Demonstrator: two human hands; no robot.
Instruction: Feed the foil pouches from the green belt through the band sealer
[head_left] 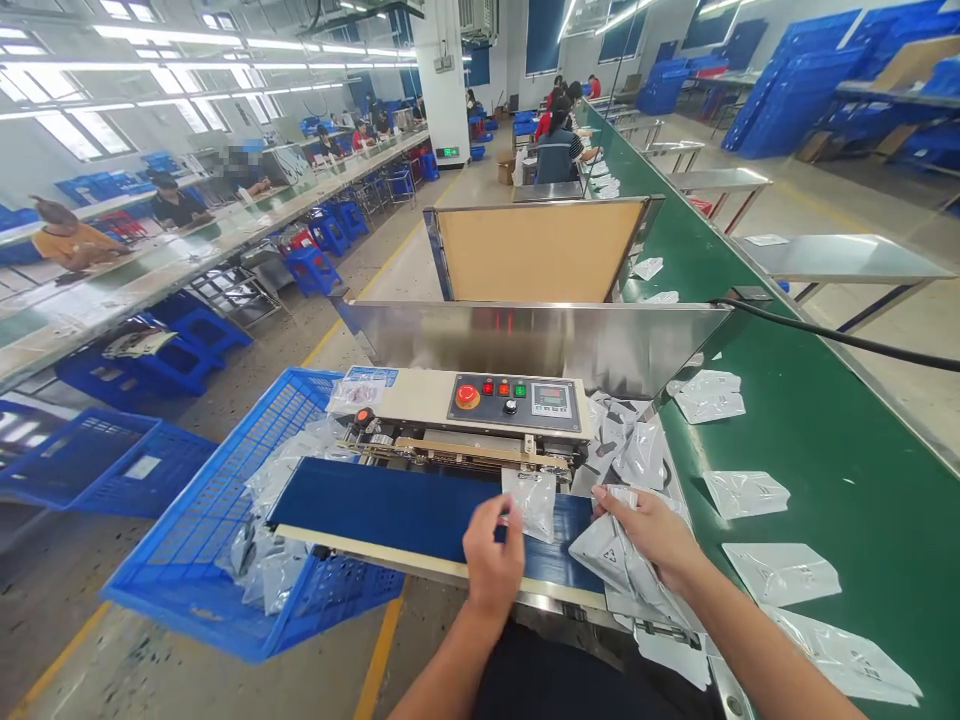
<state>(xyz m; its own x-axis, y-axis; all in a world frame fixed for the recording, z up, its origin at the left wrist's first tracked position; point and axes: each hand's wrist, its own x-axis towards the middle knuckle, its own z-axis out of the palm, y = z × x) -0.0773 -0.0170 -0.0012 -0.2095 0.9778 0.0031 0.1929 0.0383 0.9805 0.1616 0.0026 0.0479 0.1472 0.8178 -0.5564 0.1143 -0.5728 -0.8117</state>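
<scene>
While the right hand (pixel 651 528) clasps a bunch of glossy white plastic pouches (pixel 611 553), look left of that grip: a single small, shiny white pouch (pixel 534 508) lies on the flat dark-blue belt (pixel 397 510). Just beside it curls the left hand (pixel 493 562), and whether those fingers pinch it, I can't tell. Beyond both hands, a long cream metal machine (pixel 412 395)!

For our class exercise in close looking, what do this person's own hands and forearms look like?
The left hand and right hand are ungloved; the forearms show no sleeves, watch or bracelet. Dark clothing shows between them.
</scene>
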